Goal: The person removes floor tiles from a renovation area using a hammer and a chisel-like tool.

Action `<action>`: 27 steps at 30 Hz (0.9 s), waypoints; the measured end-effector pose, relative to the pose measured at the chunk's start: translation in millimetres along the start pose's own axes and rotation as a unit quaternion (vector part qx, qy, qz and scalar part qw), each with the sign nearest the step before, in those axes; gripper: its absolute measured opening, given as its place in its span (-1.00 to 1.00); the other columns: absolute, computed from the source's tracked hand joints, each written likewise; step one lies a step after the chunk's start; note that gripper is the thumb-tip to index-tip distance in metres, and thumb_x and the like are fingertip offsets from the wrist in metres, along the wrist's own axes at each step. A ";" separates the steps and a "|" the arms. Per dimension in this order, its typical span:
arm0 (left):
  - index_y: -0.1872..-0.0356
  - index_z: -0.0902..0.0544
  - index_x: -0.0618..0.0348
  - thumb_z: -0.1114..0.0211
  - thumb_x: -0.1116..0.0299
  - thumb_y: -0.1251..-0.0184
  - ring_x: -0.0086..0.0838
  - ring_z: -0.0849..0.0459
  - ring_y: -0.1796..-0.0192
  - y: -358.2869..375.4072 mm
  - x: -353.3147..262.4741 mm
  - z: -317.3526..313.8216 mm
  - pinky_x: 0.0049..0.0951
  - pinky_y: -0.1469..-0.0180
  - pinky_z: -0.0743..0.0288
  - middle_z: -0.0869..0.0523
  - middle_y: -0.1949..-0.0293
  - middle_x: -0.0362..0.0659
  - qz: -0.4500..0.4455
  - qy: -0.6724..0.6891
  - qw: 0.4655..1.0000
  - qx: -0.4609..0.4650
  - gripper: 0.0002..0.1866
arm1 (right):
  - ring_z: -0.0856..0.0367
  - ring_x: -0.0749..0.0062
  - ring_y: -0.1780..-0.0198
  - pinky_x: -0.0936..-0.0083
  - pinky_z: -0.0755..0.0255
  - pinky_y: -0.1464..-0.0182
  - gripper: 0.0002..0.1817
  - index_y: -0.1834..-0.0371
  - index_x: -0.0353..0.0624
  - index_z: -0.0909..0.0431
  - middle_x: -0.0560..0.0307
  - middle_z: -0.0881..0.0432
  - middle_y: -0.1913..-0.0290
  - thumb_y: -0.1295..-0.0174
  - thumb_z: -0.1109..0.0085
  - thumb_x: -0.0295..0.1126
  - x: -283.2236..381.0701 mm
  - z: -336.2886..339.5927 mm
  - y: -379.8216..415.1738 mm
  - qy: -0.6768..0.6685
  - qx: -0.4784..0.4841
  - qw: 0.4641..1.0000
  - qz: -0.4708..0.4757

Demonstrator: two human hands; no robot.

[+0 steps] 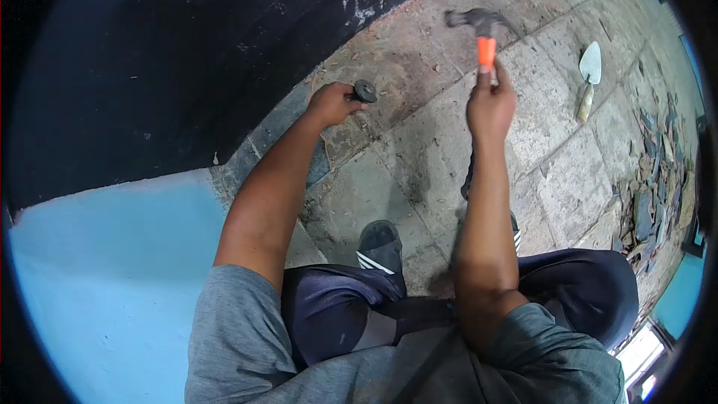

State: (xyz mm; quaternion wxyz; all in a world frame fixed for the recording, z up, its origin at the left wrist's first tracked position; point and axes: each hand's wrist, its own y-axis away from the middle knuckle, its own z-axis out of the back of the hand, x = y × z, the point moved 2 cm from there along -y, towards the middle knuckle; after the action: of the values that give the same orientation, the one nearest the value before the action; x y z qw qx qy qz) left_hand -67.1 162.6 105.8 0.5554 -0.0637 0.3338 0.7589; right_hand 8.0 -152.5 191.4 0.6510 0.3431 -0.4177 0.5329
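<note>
My left hand (332, 105) is closed around a chisel (365, 91), whose round dark head faces up; its blade end is hidden from view. This hand is low over the floor beside the black wall. In my right hand (492, 108) is a claw hammer (480, 21), gripped by its handle, with an orange neck below a dark metal head. The hammer head is raised, slightly blurred, and apart from the chisel. Under the left hand lies a strip of dark grey tile (320, 155) along the wall.
A trowel (589, 67) with a pale blade lies on the stone-slab floor (550, 93) to the right. Farther right is a heap of broken tile pieces (654, 187). The black wall (149, 60) and light blue wall (120, 254) border the left side.
</note>
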 end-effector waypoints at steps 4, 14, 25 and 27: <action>-0.05 -0.83 0.03 -0.57 -0.03 -0.20 -0.13 -0.78 -0.06 1.3 -3.5 5.0 -0.17 -0.15 -0.58 -0.84 0.02 -0.02 0.012 -0.005 1.000 -0.003 -0.52 | -0.59 0.24 0.46 0.21 -0.43 0.34 -0.58 -0.36 -0.13 -0.61 -0.01 -0.65 0.48 -0.57 -0.08 -0.19 -0.1 7.8 -7.0 -0.030 -0.085 0.996 -0.013; -0.04 -0.82 0.11 -0.58 0.00 -0.20 -0.15 -0.80 0.00 -1.4 -36.4 -5.0 -0.18 -0.12 -0.58 -0.85 0.05 -0.02 0.014 -0.087 0.995 0.045 -0.50 | -0.70 -0.27 -0.12 -0.02 -0.54 -0.17 -0.60 -0.34 0.06 -0.64 -0.35 -0.73 -0.03 -0.51 -0.08 -0.18 -55.3 -42.4 59.0 0.080 0.225 0.967 -0.088; -0.06 -0.83 -0.06 -0.52 -0.12 -0.21 -0.12 -0.76 -0.14 -4.2 -34.0 0.0 -0.15 -0.22 -0.56 -0.84 -0.03 -0.07 0.053 -0.120 0.991 0.033 -0.50 | -0.63 0.26 0.45 0.25 -0.47 0.27 -0.58 -0.28 -0.22 -0.64 -0.09 -0.73 0.39 -0.58 -0.05 -0.17 4.9 21.5 -28.7 -0.082 -0.167 0.982 0.042; -0.06 -0.83 -0.06 -0.52 -0.13 -0.20 -0.12 -0.75 -0.15 -4.4 -37.3 0.1 -0.14 -0.22 -0.56 -0.84 -0.04 -0.07 0.053 -0.126 0.990 0.039 -0.49 | -0.67 0.16 0.35 0.22 -0.51 0.20 -0.60 -0.26 -0.25 -0.63 -0.16 -0.75 0.33 -0.59 -0.01 -0.22 -4.3 -1.7 -4.6 -0.108 -0.180 0.977 0.043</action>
State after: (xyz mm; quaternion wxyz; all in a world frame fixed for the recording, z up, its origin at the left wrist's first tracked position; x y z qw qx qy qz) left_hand -49.1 133.4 121.3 0.5544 0.0721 0.2933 0.7755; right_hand 12.5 -153.6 186.7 0.6299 0.2574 -0.5891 0.4358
